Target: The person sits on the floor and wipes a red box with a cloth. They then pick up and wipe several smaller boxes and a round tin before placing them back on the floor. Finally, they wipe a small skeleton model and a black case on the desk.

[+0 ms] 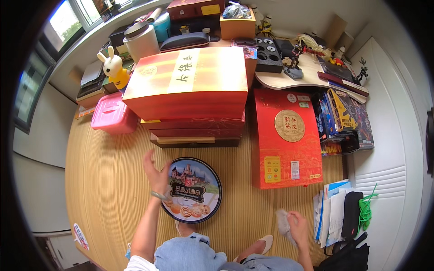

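A round cookie tin (192, 189) with a castle and biscuits printed on its lid lies flat on the striped bamboo-like mat, close in front of my knees. My left hand (156, 174), a bangle on its wrist, is raised at the tin's left side with fingers apart and nothing in them. Whether it touches the rim I cannot tell. On the right, my right hand (298, 225) pinches a crumpled greyish-white cloth (284, 225) low over the mat. A stack of red gift boxes (193, 108) stands just beyond the tin.
A large red box (288, 152) lies right of the stack. Papers (334, 213), a black pouch (351, 215) and green cord (366, 210) lie at right. A pink plastic box (113, 113) and a rabbit figure (115, 67) stand left. Figurines crowd a shelf board (298, 79).
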Demonstrator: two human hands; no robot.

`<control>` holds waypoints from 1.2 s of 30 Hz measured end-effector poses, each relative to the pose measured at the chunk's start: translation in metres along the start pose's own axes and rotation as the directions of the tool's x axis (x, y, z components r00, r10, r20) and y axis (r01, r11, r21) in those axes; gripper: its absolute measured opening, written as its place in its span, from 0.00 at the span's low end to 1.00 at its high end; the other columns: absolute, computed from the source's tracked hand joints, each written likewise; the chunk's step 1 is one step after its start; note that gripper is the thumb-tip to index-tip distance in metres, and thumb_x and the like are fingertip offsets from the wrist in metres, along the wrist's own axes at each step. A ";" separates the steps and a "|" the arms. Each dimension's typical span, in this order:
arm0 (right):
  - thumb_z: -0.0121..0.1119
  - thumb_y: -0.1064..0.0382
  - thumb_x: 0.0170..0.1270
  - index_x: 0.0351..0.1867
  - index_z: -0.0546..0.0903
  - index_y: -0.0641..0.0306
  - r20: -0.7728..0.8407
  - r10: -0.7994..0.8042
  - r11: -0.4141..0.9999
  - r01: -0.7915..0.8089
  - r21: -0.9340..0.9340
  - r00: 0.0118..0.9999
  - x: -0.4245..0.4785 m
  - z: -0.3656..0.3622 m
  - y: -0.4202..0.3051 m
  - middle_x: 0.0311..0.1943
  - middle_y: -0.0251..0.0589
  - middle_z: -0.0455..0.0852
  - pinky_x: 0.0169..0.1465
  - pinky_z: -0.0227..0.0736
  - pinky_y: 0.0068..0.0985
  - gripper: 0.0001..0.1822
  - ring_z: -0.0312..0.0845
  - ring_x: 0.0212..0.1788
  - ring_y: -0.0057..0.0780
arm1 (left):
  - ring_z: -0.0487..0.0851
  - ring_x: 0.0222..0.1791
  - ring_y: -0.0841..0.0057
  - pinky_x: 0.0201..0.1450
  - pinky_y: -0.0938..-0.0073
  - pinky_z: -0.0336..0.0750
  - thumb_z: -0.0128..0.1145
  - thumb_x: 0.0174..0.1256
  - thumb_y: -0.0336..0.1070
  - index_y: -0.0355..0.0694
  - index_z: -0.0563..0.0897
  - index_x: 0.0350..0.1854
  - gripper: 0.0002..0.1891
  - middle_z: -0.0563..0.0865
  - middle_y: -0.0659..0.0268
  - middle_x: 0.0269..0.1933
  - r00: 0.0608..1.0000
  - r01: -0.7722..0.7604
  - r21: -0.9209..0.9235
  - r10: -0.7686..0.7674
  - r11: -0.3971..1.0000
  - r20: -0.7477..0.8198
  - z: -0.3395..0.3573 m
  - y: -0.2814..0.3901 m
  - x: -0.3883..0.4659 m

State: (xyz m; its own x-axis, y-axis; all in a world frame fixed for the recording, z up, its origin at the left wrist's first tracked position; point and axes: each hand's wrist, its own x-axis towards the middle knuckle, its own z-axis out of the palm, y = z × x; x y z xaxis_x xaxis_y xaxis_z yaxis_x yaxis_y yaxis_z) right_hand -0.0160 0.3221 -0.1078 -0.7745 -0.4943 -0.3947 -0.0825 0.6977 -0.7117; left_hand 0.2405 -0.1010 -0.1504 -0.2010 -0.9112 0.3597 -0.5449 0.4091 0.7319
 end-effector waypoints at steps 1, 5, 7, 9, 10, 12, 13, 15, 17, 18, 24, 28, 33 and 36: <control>0.59 0.57 0.70 0.45 0.84 0.71 0.008 0.008 1.000 -0.008 0.005 1.000 -0.004 0.007 0.009 0.33 0.43 0.88 0.45 0.75 0.25 0.15 0.81 0.39 0.25 | 0.74 0.64 0.61 0.66 0.61 0.68 0.72 0.59 0.38 0.35 0.70 0.67 0.35 0.77 0.53 0.63 1.000 -0.001 -0.023 0.001 1.000 0.005 -0.008 -0.016 0.020; 0.60 0.56 0.71 0.49 0.84 0.69 0.088 0.000 0.999 -0.003 0.036 0.996 -0.001 0.035 0.022 0.37 0.44 0.89 0.49 0.76 0.27 0.17 0.83 0.43 0.25 | 0.72 0.64 0.61 0.65 0.58 0.68 0.76 0.55 0.44 0.35 0.68 0.69 0.42 0.76 0.53 0.62 0.988 -0.132 -0.018 0.133 0.991 0.082 -0.002 -0.035 0.081; 0.60 0.56 0.71 0.50 0.83 0.69 0.123 0.013 0.996 -0.024 0.085 0.992 0.001 0.046 0.019 0.38 0.45 0.89 0.50 0.76 0.27 0.17 0.84 0.43 0.28 | 0.71 0.66 0.61 0.67 0.56 0.67 0.77 0.54 0.45 0.34 0.64 0.73 0.47 0.75 0.51 0.64 0.949 0.100 -0.208 -0.031 0.973 0.313 0.011 -0.042 0.094; 0.60 0.55 0.71 0.51 0.83 0.68 0.136 0.023 0.997 -0.034 0.074 0.990 -0.001 0.053 0.015 0.40 0.49 0.89 0.50 0.77 0.30 0.18 0.85 0.45 0.35 | 0.71 0.66 0.61 0.69 0.56 0.66 0.78 0.53 0.45 0.33 0.61 0.74 0.50 0.74 0.51 0.66 0.922 0.069 -0.120 -0.018 0.990 0.386 0.020 -0.042 0.101; 0.59 0.53 0.71 0.51 0.83 0.67 0.132 0.028 0.999 -0.034 0.039 0.991 -0.004 0.055 0.012 0.41 0.52 0.89 0.50 0.78 0.32 0.19 0.86 0.46 0.41 | 0.72 0.66 0.62 0.69 0.58 0.66 0.78 0.53 0.45 0.32 0.60 0.75 0.51 0.73 0.51 0.67 0.935 -0.088 0.046 0.066 0.995 0.348 0.022 -0.039 0.103; 0.59 0.52 0.70 0.53 0.83 0.66 0.156 0.015 1.000 -0.017 0.011 0.988 -0.007 0.058 0.015 0.42 0.56 0.89 0.50 0.78 0.35 0.20 0.87 0.47 0.48 | 0.74 0.63 0.67 0.66 0.64 0.68 0.77 0.54 0.44 0.33 0.64 0.72 0.47 0.74 0.55 0.67 0.956 -0.193 0.195 0.140 0.962 0.256 0.019 -0.071 0.106; 0.59 0.51 0.70 0.53 0.83 0.65 0.182 0.001 1.000 -0.004 0.018 0.983 -0.008 0.063 0.022 0.42 0.57 0.89 0.50 0.78 0.36 0.20 0.87 0.48 0.49 | 0.75 0.61 0.71 0.62 0.69 0.70 0.77 0.55 0.44 0.33 0.68 0.69 0.42 0.74 0.58 0.66 0.973 -0.155 0.169 0.121 0.973 0.195 0.017 -0.103 0.106; 0.59 0.51 0.70 0.54 0.83 0.64 0.200 0.007 1.000 -0.011 0.018 0.980 -0.009 0.063 0.027 0.42 0.57 0.89 0.50 0.78 0.37 0.21 0.86 0.48 0.51 | 0.77 0.57 0.74 0.59 0.71 0.72 0.76 0.56 0.44 0.35 0.72 0.66 0.38 0.78 0.62 0.62 0.908 0.161 -0.170 -0.078 0.972 0.412 0.016 -0.122 0.115; 0.58 0.51 0.70 0.55 0.83 0.63 0.195 0.041 0.999 -0.044 0.008 0.980 -0.012 0.059 0.025 0.42 0.57 0.89 0.51 0.78 0.37 0.21 0.86 0.48 0.51 | 0.78 0.55 0.77 0.58 0.73 0.72 0.76 0.56 0.44 0.35 0.75 0.63 0.35 0.81 0.65 0.58 0.803 0.342 -0.220 -0.162 0.913 0.574 0.018 -0.118 0.123; 0.58 0.51 0.70 0.55 0.83 0.63 0.181 0.049 0.999 -0.049 -0.002 0.982 -0.012 0.060 0.026 0.42 0.57 0.89 0.51 0.78 0.37 0.21 0.86 0.48 0.51 | 0.78 0.54 0.78 0.57 0.73 0.72 0.76 0.56 0.43 0.36 0.76 0.62 0.33 0.83 0.67 0.55 0.752 0.382 -0.187 -0.186 0.905 0.633 0.019 -0.117 0.126; 0.56 0.51 0.73 0.55 0.83 0.65 0.187 0.065 0.997 -0.071 0.025 0.980 -0.010 0.061 0.007 0.44 0.56 0.89 0.52 0.79 0.34 0.21 0.87 0.49 0.48 | 0.77 0.54 0.79 0.59 0.71 0.69 0.70 0.61 0.35 0.42 0.73 0.62 0.28 0.81 0.72 0.54 0.703 0.567 -0.396 -0.174 0.722 0.689 0.023 -0.121 0.123; 0.53 0.54 0.75 0.58 0.80 0.66 0.337 -0.055 0.964 -0.038 0.262 0.940 0.005 0.074 -0.014 0.47 0.51 0.89 0.54 0.78 0.32 0.20 0.86 0.52 0.39 | 0.75 0.57 0.80 0.60 0.67 0.65 0.67 0.61 0.34 0.51 0.73 0.64 0.28 0.79 0.76 0.56 0.643 0.677 -0.358 -0.279 0.643 0.713 0.022 -0.114 0.127; 0.50 0.57 0.76 0.76 0.59 0.62 0.589 -0.238 0.951 0.062 0.303 0.773 0.043 0.100 -0.102 0.52 0.56 0.84 0.58 0.74 0.30 0.31 0.82 0.56 0.36 | 0.75 0.56 0.81 0.58 0.68 0.64 0.66 0.59 0.34 0.55 0.73 0.62 0.27 0.79 0.78 0.54 0.631 0.679 -0.358 -0.261 0.641 0.730 0.020 -0.126 0.132; 0.51 0.58 0.74 0.80 0.46 0.64 0.485 -0.020 0.929 -0.164 0.333 0.874 0.069 0.127 -0.160 0.56 0.67 0.80 0.60 0.73 0.35 0.40 0.81 0.57 0.43 | 0.75 0.54 0.82 0.56 0.70 0.65 0.66 0.59 0.35 0.56 0.73 0.61 0.26 0.79 0.79 0.53 0.629 0.676 -0.348 -0.264 0.649 0.731 0.025 -0.126 0.127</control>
State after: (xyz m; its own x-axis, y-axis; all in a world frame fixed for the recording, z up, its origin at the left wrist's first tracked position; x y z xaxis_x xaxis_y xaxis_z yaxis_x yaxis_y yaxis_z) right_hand 0.0229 0.1103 -0.0948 -0.3712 -0.6974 -0.6130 0.2591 0.5561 -0.7897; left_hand 0.2629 -0.2694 -0.2115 -0.5781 -0.7169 -0.3897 -0.2065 -0.3336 0.9198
